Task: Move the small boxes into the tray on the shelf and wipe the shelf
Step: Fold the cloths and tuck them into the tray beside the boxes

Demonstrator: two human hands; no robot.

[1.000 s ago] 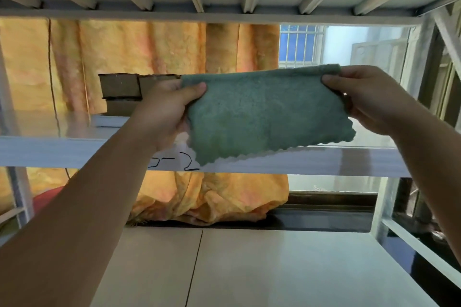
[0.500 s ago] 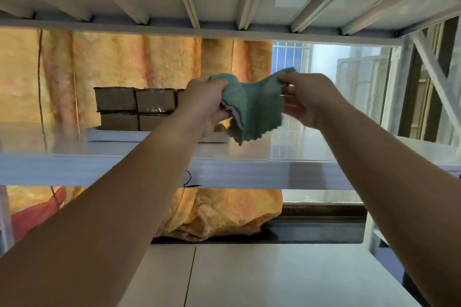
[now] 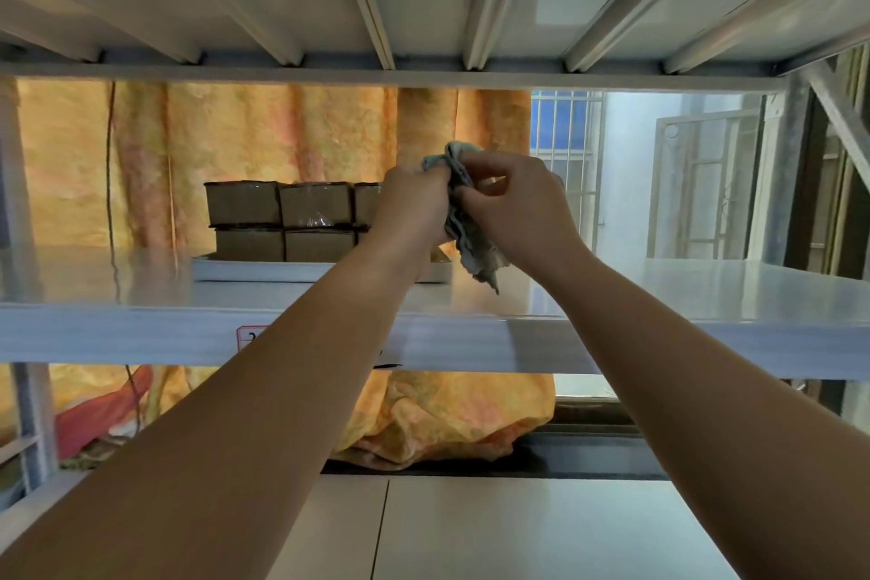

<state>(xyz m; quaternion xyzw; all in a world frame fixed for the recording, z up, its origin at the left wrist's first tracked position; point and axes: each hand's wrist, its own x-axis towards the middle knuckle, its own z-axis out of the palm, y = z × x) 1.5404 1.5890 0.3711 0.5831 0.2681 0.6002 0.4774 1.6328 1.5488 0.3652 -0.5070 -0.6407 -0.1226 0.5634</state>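
Head view: both hands' fingers (image 3: 475, 195) clamp a bunched cloth (image 3: 473, 245) above the glossy shelf (image 3: 659, 292).

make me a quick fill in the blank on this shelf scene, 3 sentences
1. Both the left hand and the right hand hold a bunched-up green ____ above the shelf.
2. The small brown boxes are stacked ____ layers high.
3. The boxes sit in a white ____ on the shelf.

Missing words: cloth; two; tray
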